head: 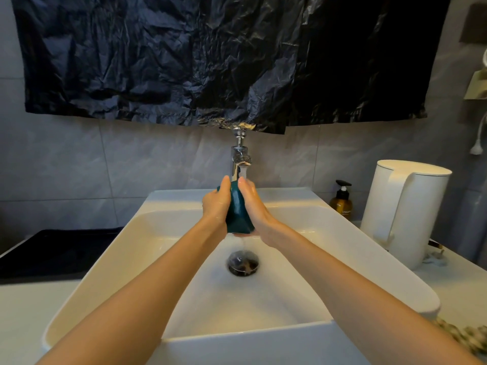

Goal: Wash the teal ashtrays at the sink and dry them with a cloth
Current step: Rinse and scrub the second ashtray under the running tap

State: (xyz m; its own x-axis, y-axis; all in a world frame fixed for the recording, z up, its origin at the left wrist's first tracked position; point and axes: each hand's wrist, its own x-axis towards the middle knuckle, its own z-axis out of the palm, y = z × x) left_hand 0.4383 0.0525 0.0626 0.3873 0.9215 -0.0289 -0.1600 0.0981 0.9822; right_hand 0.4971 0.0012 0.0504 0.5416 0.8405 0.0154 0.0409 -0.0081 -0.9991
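Note:
A teal ashtray (238, 210) is held on edge between my two hands, right under the chrome tap (240, 155). Water runs from the spout onto it and drips down to the drain (243, 262) of the white sink (158, 233). My left hand (216, 202) grips the ashtray's left side, fingers curled around its far face. My right hand (255, 206) presses against the right side with the thumb on top. A patterned cloth (463, 334) lies at the right edge, partly out of view.
A white kettle (403, 212) and an amber pump bottle (341, 202) stand on the counter right of the sink. A dark tray (52, 255) lies to the left. Black plastic sheeting (210, 56) hangs on the wall above the tap.

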